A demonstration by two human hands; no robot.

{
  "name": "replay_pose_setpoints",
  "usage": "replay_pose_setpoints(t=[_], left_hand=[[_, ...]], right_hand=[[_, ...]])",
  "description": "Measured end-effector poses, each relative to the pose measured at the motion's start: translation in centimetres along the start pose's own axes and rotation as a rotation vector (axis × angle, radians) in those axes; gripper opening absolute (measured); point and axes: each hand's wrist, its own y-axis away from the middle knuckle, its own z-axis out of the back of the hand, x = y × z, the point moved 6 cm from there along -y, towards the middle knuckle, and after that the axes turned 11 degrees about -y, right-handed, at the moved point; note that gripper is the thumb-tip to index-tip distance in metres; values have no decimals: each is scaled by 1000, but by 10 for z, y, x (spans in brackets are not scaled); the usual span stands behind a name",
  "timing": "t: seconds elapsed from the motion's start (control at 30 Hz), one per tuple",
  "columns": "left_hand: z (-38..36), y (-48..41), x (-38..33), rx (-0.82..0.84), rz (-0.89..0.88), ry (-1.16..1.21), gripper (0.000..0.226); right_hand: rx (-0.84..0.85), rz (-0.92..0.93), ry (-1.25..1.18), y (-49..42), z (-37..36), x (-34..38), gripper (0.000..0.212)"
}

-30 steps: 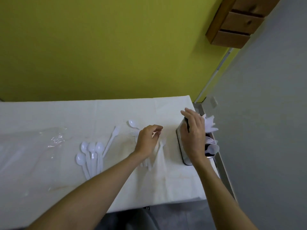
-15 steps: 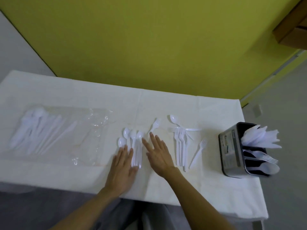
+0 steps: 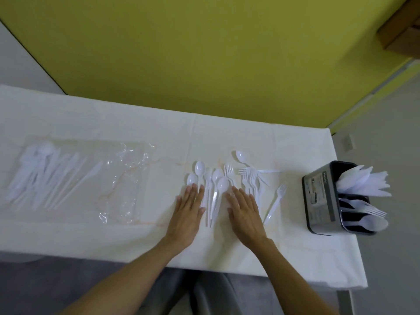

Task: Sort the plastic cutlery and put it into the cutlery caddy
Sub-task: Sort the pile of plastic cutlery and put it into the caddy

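Observation:
Several white plastic spoons (image 3: 212,189) lie bunched together on the white tablecloth (image 3: 227,133), handles towards me. My left hand (image 3: 188,214) lies flat against the left side of the bunch, and my right hand (image 3: 244,212) lies flat against its right side, fingers straight. Neither hand holds anything. To the right lie several white forks (image 3: 250,180), a lone spoon (image 3: 241,156) and a single fork (image 3: 276,202). The dark cutlery caddy (image 3: 318,198) stands at the table's right end with knives, forks and spoons in it.
A clear plastic bag (image 3: 75,176) with more white cutlery lies at the left. The table's right edge runs just past the caddy; a yellow wall stands behind. A wooden cabinet (image 3: 400,28) hangs at the top right.
My view swung left from the caddy to the spoons. Both hands left the caddy and forks, came down on either side of the spoons and pushed them closer together.

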Motion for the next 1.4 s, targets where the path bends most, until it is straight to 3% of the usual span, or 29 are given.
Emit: replay_pose_setpoints(t=[0.07,0.17,0.37,0.53,0.67,0.73,0.83,1.03,1.17,1.27,1.4], left_hand=[[-6,3,15,-17,54,-44,70],[-8,10,34,-39,89,-170,67],[-1,8,37,-46,75,-150,74],[3,-4,14,-50,-69,-208,61],[8,-2,8,-105,-73,-262,57],[17,9,5,-193,-71,-215,48],[25,23,21,-262,159,-32,38],[19,22,38,-234,302,356,20],[27,14,45,-251,405,437,21],[34,9,35,-302,291,228,33],[27,-2,10,-249,-54,-41,45]], right_hand=[[-68,17,-26,-2,0,8,47],[7,103,31,-2,-9,20,45],[73,-43,113,-2,-11,3,53],[-84,-29,141,-3,-2,6,48],[-254,18,120,-5,3,17,38],[-296,48,86,-8,5,27,28],[-247,12,78,-15,1,42,19],[-49,-292,-47,-29,-9,44,28],[-29,-480,-281,-30,-12,35,22],[-14,-567,-447,-25,-12,28,28],[-77,-582,-641,-16,-2,22,14]])
